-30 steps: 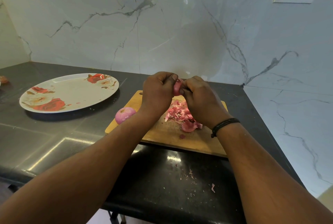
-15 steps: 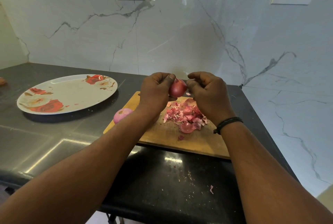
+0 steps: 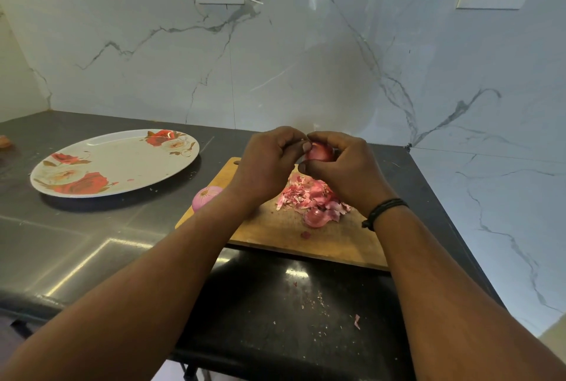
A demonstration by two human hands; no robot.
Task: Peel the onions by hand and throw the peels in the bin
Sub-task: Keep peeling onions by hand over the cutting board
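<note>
A small red onion (image 3: 320,152) is held above the wooden cutting board (image 3: 275,233), mostly covered by fingers. My right hand (image 3: 343,166) curls round it from the right. My left hand (image 3: 269,160) pinches at its top with thumb and fingertips. A heap of pink onion peels (image 3: 312,200) lies on the board below the hands. A peeled pale purple onion (image 3: 205,195) sits at the board's left edge, partly hidden behind my left forearm. No bin is in view.
A floral plate (image 3: 116,163) lies on the dark counter to the left. Small peel scraps (image 3: 356,321) dot the counter near its front edge. The marble wall stands close behind and to the right. An orange object (image 3: 4,141) shows at the far left edge.
The hands were apart half a second ago with the onion in the left fingers. Now they have closed together and the right hand wraps the onion.
</note>
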